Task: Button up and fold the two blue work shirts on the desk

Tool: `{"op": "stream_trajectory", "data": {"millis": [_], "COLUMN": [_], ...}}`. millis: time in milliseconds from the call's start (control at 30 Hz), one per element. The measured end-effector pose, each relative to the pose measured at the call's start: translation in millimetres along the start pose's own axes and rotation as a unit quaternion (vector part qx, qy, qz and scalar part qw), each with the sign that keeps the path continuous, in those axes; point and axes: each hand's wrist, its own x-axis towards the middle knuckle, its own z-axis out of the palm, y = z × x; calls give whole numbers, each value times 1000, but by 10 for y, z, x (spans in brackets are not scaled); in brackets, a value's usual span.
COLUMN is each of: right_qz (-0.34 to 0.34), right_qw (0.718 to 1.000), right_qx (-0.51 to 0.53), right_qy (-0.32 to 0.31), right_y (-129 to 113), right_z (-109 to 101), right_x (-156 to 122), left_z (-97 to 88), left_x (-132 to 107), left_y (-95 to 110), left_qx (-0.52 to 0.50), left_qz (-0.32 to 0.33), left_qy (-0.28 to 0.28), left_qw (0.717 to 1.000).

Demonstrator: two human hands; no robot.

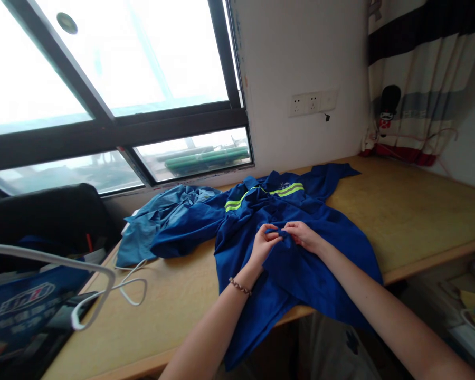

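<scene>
Pinching front fold of blue jacket (332, 232) with left hand (264, 240) and right hand (303, 236), both closed on fabric, apparently to keep it gathered. Spread on surface (404, 211), collar toward 12 o'clock.

A lived-in room in a home, seemingly a bedroom or dormitory corner: a long wooden table (411, 211) runs beneath a wide dark-framed window (114, 79) and along a plain white wall fitted with a row of household sockets (312, 103). A striped curtain (419, 79) printed with a cartoon guardsman hangs in the far corner. Laundry marks the domestic setting: a blue work jacket (301, 264) with reflective stripes lies spread on the table, a paler blue garment (162, 216) is heaped beside it, and a white clothes hanger (103, 285) rests near a printed blue bag (24, 311).
</scene>
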Motion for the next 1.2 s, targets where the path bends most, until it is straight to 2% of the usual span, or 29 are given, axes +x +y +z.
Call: {"op": "stream_trajectory", "data": {"millis": [133,233,333,467,633,733,833,900,1000,1067,1100,1200], "right_qz": [-121,-184,-207,-232,-234,-244,-241,-241,-225,-202,-188,-115], "right_qw": [989,969,925,876,867,872,894,907,923,940,953,986], "right_qx": [-41,-167,-314,-418,-437,-420,-377,-346,-293,-228,-178,29], "right_qy": [70,7,-59,-63,-53,-57,-33,11,111,155,158,121], "right_y": [-81,-156,-185,-169,-205,-243,-238,-204,-133,-93,-78,-54], "right_z": [62,116,142,137,134,153,179,182,132,56,10,-130], "right_x": [-42,-111,-166,-183,-216,-261,-298,-309,-301,-288,-282,-269], "left_z": [-85,-145,-174,-156,-94,-83,-106,-129,-156,-164,-165,-158], "left_x": [59,81,71,52,74,102,130,155,226,292,325,389], "left_y": [-18,-31,-35,-31,-59,-114,-170,-186,-169,-145,-133,-106], "left_qx": [10,23,51,69,117,167,229,297,386,401,394,356], "left_qz": [-7,-12,-18,-30,11,48,87,116,160,164,156,134], "left_qy": [55,51,18,-11,-47,-35,-25,-12,12,7,-3,-31], "left_qw": [998,998,998,997,992,984,969,948,908,901,906,924]}}
